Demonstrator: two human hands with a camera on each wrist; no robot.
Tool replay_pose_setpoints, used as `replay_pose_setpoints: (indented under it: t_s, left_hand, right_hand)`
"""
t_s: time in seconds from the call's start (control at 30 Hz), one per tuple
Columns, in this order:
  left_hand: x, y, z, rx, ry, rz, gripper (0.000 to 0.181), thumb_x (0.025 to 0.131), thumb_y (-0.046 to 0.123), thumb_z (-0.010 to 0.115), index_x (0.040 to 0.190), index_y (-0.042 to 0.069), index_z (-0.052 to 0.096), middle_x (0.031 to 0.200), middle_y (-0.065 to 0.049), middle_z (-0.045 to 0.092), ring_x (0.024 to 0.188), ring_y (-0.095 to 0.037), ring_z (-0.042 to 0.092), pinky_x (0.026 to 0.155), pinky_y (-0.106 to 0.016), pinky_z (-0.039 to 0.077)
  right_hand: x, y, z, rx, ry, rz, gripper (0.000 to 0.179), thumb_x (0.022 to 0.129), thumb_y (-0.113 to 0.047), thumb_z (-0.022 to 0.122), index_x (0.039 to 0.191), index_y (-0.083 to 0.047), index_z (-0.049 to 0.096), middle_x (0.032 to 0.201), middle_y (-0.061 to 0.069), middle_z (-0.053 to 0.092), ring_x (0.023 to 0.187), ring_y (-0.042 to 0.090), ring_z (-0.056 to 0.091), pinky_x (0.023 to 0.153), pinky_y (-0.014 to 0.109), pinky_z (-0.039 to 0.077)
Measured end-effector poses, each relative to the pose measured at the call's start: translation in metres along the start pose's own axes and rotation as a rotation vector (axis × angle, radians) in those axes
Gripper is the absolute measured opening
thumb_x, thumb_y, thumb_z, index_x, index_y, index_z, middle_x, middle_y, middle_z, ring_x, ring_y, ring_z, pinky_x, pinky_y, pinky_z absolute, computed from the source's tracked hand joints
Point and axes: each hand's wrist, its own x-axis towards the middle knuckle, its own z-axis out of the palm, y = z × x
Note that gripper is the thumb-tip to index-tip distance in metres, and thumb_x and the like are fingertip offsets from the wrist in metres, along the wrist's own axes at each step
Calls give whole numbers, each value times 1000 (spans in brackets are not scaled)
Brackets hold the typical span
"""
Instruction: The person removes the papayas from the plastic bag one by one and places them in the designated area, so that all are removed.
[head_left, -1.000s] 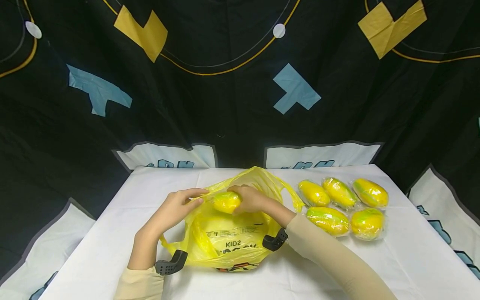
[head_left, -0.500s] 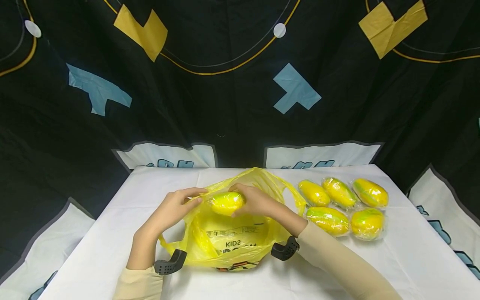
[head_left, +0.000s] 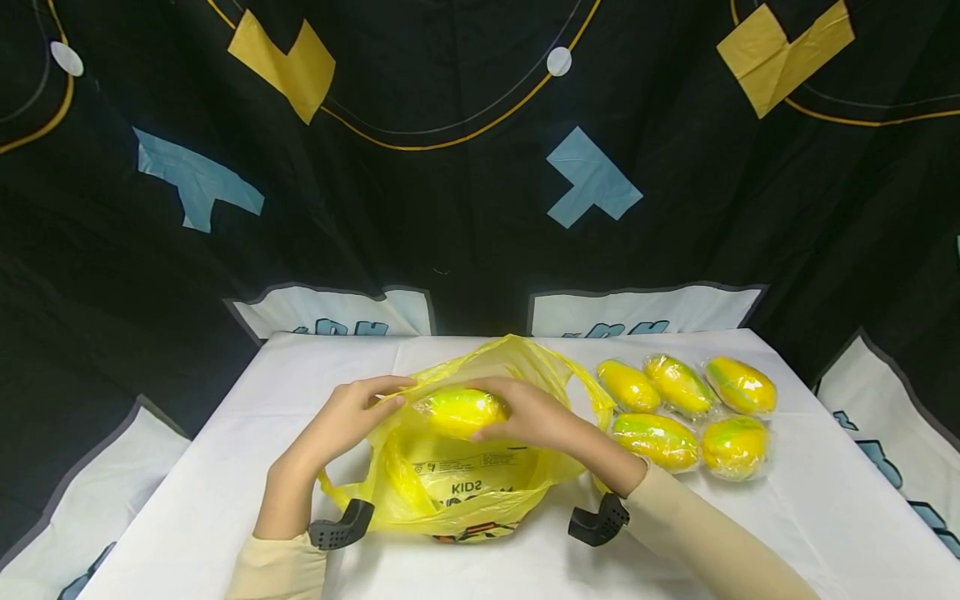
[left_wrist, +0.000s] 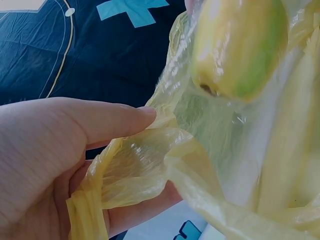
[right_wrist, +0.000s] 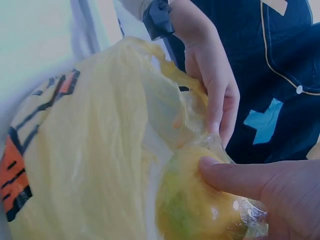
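Observation:
In the head view a yellow plastic bag (head_left: 420,508) stands on the white table with its mouth spread. My left hand (head_left: 337,425) pinches the bag's left edge; in the left wrist view the thumb (left_wrist: 120,117) lies over the gathered film, other fingers beneath. My right hand (head_left: 528,412) grips a yellow-green mango (head_left: 457,411) in clear wrap at the bag's mouth. The right wrist view shows the right thumb (right_wrist: 235,175) pressed on the wrapped mango, with the other fingers hidden. The mango's dark-tipped end shows close to the left hand in the left wrist view.
Several wrapped mangoes (head_left: 656,440) lie in two rows on the right side of the white table (head_left: 225,492). One bag handle (head_left: 600,400) loops toward them. A black curtain (head_left: 450,225) hangs behind the table.
My right hand has drawn rightward with the mango, its wrist swinging right and down, and more of the mango shows. My left hand stays at the bag's edge.

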Motion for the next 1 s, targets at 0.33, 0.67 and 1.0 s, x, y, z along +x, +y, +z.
replay_pose_setpoints:
  t_s: [0.33, 0.67, 1.0]
  left_hand:
    - [1, 0, 1, -3, -4, 23, 33, 97, 19, 59, 129, 13, 62, 131, -8, 60, 114, -32, 58, 95, -50, 48]
    - [1, -1, 2, 3, -3, 18, 33, 97, 20, 60, 129, 14, 63, 130, -8, 60, 115, -33, 58, 95, -50, 48]
    - [1, -1, 2, 1, -5, 12, 33, 97, 20, 60, 129, 13, 62, 130, -8, 60, 115, -32, 58, 96, -50, 47]
  right_hand:
    - [-26, 6, -8, 37, 78, 22, 70, 77, -37, 82, 140, -27, 51, 134, -9, 56, 115, 12, 54, 93, 36, 48]
    - [-54, 2, -20, 104, 199, 88, 69, 73, -38, 85, 135, -23, 58, 133, -4, 58, 122, 22, 52, 95, 45, 48]
    - [-78, -7, -25, 144, 244, 70, 67, 72, -32, 86, 133, -26, 58, 134, -9, 56, 126, 21, 48, 99, 48, 44]
